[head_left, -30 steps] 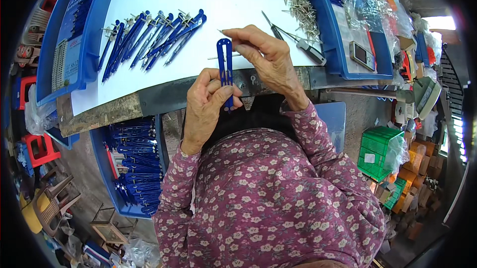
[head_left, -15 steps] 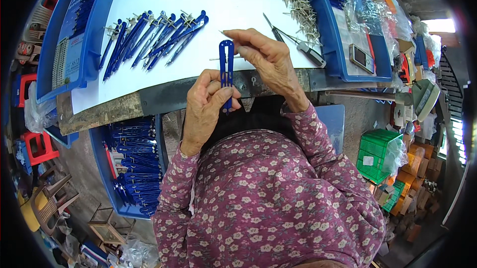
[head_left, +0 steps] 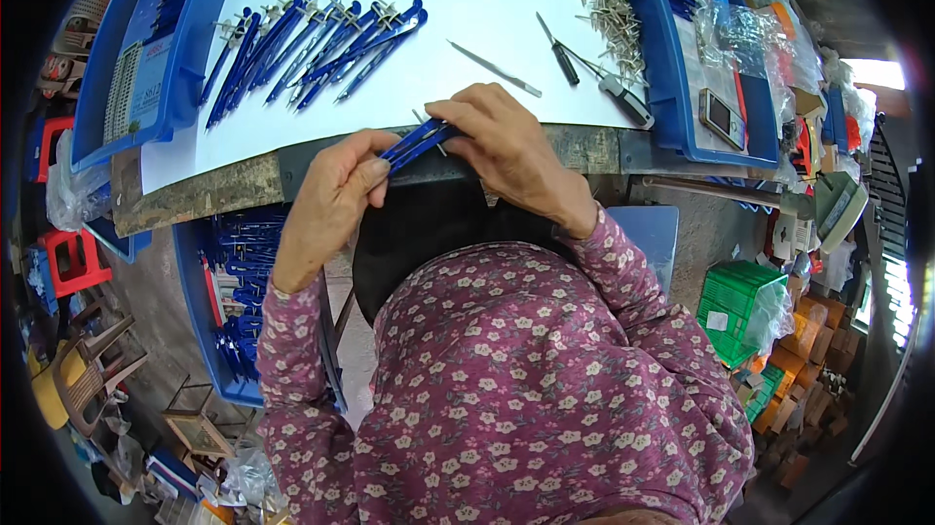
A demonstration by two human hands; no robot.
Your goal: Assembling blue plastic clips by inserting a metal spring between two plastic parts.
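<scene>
Between my two hands a blue drawing compass [head_left: 417, 147] is held at a slant above the table's front edge, with a thin metal pin crossing it. My left hand [head_left: 336, 189] pinches its lower-left end between thumb and fingers. At the other end, my right hand [head_left: 506, 147] has its fingers closed over the top. A slim pointed metal tool [head_left: 494, 67] lies on the white sheet just beyond my right hand. Several more blue compasses [head_left: 312, 50] with metal cross-pieces lie in a row to the left. Loose metal screw pieces [head_left: 596, 1] are heaped at the far right.
Blue trays stand at the left [head_left: 180, 77] and right [head_left: 672, 126] table ends; a mobile phone [head_left: 722, 120] lies in the right one. Nearby is a dark-and-grey hand tool [head_left: 623, 101]. Below the edge sits a blue bin [head_left: 216, 350] of compasses. A green crate [head_left: 730, 316] stands right.
The compass has gone from upright to slanted. My right hand has come down onto its top end, and the slim metal tool now lies on the white sheet.
</scene>
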